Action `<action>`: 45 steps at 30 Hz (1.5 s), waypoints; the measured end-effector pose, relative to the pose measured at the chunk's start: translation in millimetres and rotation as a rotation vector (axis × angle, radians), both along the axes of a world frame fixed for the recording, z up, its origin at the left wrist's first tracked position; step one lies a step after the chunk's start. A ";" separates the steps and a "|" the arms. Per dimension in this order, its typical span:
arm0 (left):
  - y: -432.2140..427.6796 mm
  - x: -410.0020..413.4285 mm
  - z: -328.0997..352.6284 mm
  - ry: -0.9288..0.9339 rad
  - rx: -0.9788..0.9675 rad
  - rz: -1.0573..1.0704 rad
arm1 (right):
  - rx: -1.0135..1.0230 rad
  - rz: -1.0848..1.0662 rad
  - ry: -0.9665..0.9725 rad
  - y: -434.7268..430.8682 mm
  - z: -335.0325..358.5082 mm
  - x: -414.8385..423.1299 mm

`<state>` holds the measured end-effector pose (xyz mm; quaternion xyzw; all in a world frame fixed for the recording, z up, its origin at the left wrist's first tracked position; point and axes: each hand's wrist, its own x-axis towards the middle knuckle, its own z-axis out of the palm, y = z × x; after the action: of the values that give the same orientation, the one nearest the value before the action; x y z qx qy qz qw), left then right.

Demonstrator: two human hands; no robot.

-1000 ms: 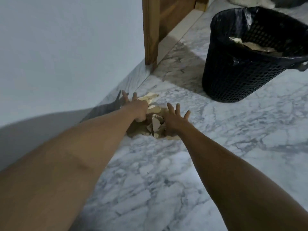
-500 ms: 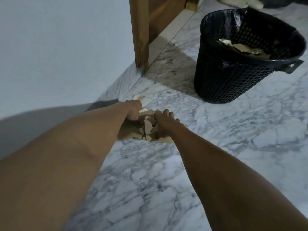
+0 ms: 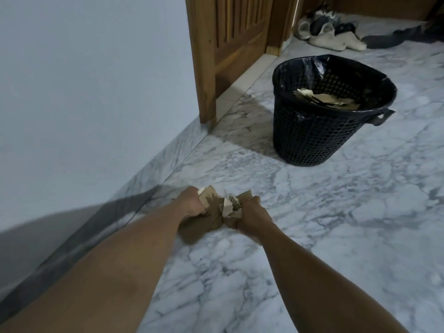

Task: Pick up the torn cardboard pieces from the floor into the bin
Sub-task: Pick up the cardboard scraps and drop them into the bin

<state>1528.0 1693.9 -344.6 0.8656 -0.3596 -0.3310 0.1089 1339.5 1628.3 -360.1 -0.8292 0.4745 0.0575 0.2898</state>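
Note:
A bunch of torn brown and white cardboard pieces [image 3: 211, 215] is squeezed between my two hands, low over the marble floor [image 3: 336, 236] near the wall. My left hand [image 3: 191, 204] is closed on the left side of the bunch. On the right side my right hand [image 3: 251, 216] grips it with fingers curled. The black mesh bin [image 3: 319, 135], lined with a black bag, stands upright farther off to the right. Several cardboard scraps [image 3: 326, 99] lie inside it.
A pale wall [image 3: 96, 92] with a marble skirting runs along the left. Behind the bin to its left are a wooden door and its frame [image 3: 230, 49]. Shoes [image 3: 329, 32] and a dark cloth [image 3: 394, 38] lie at the far back.
Both hands went from spread flat over the pile to closed on it, gathering the pieces together. The view has pulled back and tilted up, showing more of the door and the shoes.

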 end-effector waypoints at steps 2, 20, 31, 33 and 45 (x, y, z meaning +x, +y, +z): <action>0.4 -9.8 2.6 0.061 0.039 0.069 | -0.018 -0.095 -0.035 6.5 1.5 -14.3; -138.2 -52.9 210.0 0.360 -0.349 0.151 | -0.432 -0.129 -0.426 -121.4 245.2 -43.1; -253.5 -142.5 302.5 0.669 -0.816 0.250 | -0.494 -0.184 -0.847 -198.8 364.1 -80.3; -272.8 -144.1 277.9 0.565 -0.813 0.291 | -0.479 -0.185 -0.821 -204.1 343.3 -92.7; -288.6 -149.7 236.3 0.172 -0.562 0.006 | -0.503 -0.302 -0.821 -251.7 263.9 -97.3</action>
<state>1378.3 1405.3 -108.2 0.7713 -0.4243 -0.2902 0.3754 1242.3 1376.6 -96.2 -0.7498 0.4352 -0.4320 0.2486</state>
